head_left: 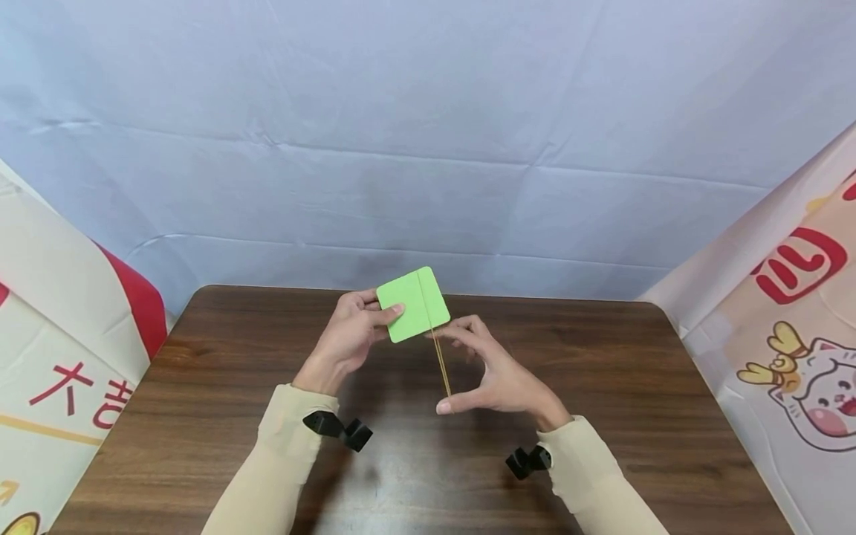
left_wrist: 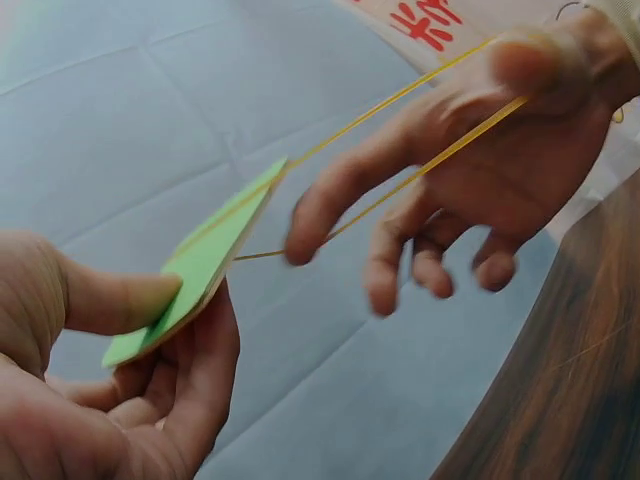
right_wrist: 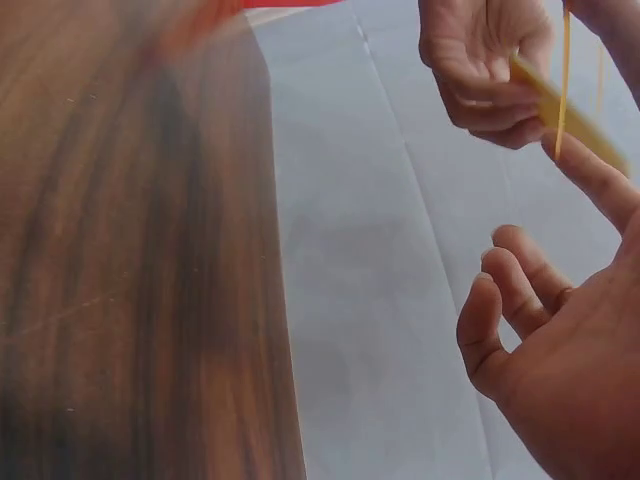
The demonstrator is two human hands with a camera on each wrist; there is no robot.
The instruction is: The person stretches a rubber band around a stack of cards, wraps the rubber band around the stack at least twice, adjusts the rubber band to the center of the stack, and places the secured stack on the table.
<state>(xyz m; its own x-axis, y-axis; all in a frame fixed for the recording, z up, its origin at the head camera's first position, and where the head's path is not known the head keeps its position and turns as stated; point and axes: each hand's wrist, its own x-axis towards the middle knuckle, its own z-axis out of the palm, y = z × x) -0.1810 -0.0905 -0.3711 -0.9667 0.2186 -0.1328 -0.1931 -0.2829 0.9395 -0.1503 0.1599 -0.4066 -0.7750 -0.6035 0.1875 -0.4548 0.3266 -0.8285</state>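
Note:
My left hand (head_left: 351, 334) pinches a green square card (head_left: 408, 308) with rounded corners, thumb on its face and fingers behind. A thin yellow rubber band (head_left: 439, 360) runs across the card and stretches out past its near edge. At the far end, the band (left_wrist: 420, 175) loops over the thumb of my right hand (head_left: 498, 368). That hand is spread wide, its index finger reaching toward the card's lower right corner and the other fingers loosely bent. Edge-on in the left wrist view, the card (left_wrist: 215, 250) looks thin.
Both hands are above a dark brown wooden table (head_left: 221, 386). A pale blue-grey cloth (head_left: 401, 148) hangs behind it. Printed cloths with red characters stand at the left (head_left: 60, 357) and right (head_left: 789, 312) sides.

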